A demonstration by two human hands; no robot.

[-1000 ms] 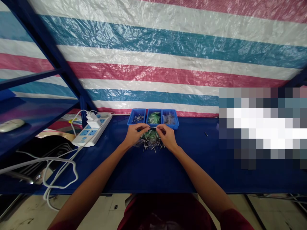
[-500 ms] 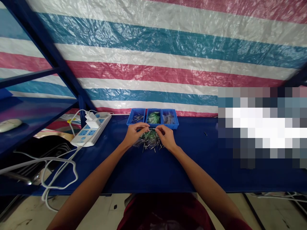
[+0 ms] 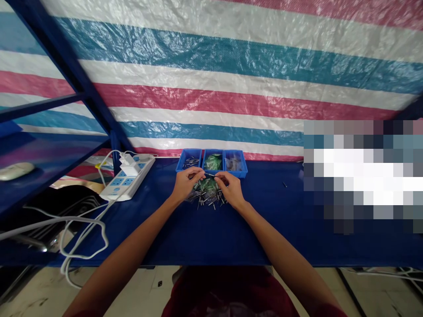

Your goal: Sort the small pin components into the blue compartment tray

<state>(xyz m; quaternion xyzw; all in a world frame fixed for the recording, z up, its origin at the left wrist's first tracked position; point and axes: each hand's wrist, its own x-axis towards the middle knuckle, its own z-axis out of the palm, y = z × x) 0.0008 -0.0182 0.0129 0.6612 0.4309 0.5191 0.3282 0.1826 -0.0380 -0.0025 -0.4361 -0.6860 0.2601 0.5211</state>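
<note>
A thin metal rod [image 3: 210, 175] spans the gap between my two hands, above a heap of parts. My left hand [image 3: 187, 181] pinches its left end, and my right hand [image 3: 229, 185] pinches the right end. Under them lies a pile of small metal pins [image 3: 211, 197] mixed with green and clear plastic bags. Right behind stand three joined blue bins: the left bin [image 3: 179, 166] holds metal pins, the middle bin [image 3: 214, 151] green bags, the right bin [image 3: 244, 167] clear bags.
A white power strip [image 3: 127, 180] with plugs and looping white cables [image 3: 105, 233] lies on the left of the blue table [image 3: 211, 242]. One small pin [image 3: 284, 184] lies to the right. A blurred patch covers the far right.
The rod between my hands now slants slightly, where it looked more level before. Both hands keep their pinch, and the view has shifted slightly.
</note>
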